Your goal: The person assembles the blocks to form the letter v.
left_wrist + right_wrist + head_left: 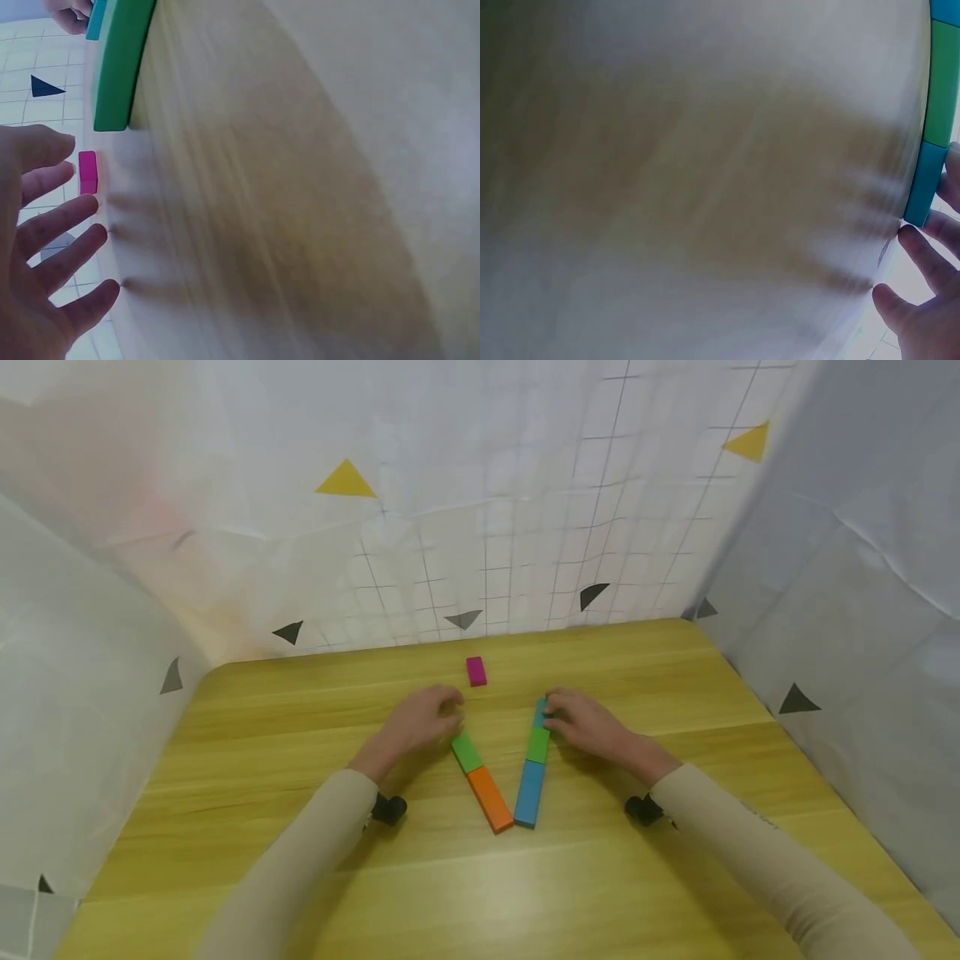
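Observation:
Coloured blocks lie on the wooden table in two slanting rows whose near ends meet. The left row has an orange block point(491, 799) and a green block point(467, 753). A long blue block point(529, 793), another green block point(537, 745) and a small light blue block point(539, 713) form the right row. My left hand point(422, 718) hovers by the left row's far end, its fingers spread and holding nothing. At the light blue block, my right hand point(585, 720) has loosely bent fingers against its right side and far end; part of that block is hidden.
A small magenta block point(476, 671) lies alone towards the back of the table point(450, 902). White sheets with grid lines point(525, 543) stand behind the table, and pale sheets close off both sides. Dark wrist cameras point(390, 810) hang below both wrists.

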### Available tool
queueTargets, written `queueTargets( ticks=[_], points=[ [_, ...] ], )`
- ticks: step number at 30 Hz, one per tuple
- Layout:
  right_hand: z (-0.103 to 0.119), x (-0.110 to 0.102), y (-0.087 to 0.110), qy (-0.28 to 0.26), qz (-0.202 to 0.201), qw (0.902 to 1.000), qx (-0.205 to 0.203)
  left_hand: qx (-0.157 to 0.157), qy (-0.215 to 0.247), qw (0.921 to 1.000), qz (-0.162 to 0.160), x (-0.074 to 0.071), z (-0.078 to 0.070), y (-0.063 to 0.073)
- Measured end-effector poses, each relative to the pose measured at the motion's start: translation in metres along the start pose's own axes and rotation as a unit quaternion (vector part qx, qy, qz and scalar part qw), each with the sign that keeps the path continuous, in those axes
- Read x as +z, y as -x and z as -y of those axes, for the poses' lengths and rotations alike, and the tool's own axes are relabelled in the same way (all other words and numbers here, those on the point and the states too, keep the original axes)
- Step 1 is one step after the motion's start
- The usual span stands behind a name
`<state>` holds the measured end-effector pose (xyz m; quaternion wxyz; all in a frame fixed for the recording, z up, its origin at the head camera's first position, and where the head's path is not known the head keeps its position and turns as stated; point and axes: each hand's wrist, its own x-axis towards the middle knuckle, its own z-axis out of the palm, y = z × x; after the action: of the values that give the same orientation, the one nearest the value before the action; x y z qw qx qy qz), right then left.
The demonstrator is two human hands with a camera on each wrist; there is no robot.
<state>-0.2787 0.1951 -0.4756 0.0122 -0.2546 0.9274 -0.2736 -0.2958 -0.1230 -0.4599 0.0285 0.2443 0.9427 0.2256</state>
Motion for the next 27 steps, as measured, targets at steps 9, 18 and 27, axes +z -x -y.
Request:
queueTargets(
  ticks=[9,18,27],
  points=[
    [-0.002,0.0,0.001,0.006,-0.009,0.9999,-0.01,0.003,-0.027,0.9995,-0.013,0.005,0.003,-0.013],
    [-0.002,0.0,0.001,0.008,-0.008,0.9999,-0.004,-0.007,-0.032,0.9994,-0.012,0.006,0.005,-0.025],
    [-0.001,0.001,0.001,-0.001,-0.012,0.9998,-0.014,-0.006,-0.053,0.9986,-0.003,-0.001,0.009,-0.033]
  ],
)
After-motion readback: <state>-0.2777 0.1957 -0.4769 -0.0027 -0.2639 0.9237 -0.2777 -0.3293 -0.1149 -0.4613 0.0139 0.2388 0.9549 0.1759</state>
